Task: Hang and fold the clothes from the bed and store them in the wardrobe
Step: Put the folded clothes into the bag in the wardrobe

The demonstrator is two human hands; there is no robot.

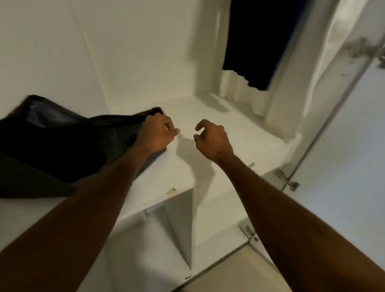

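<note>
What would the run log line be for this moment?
left hand: grips black folded garment | right hand: loosely curled, holds nothing | garment: on white wardrobe shelf | stage: storing

The folded garment (pixel 56 146) lies on the left part of the wardrobe shelf (pixel 208 132). The left hand (pixel 158 134) rests at the garment's right edge, gripping it. The right hand (pixel 213 138) is above the shelf, just right of the left hand, touching nothing. Hanging garments (pixel 255 43) are behind, at the right rear. The wardrobe door (pixel 350 129) stands right of the shelf. A vertical divider (pixel 179 233) is below the shelf.
</note>
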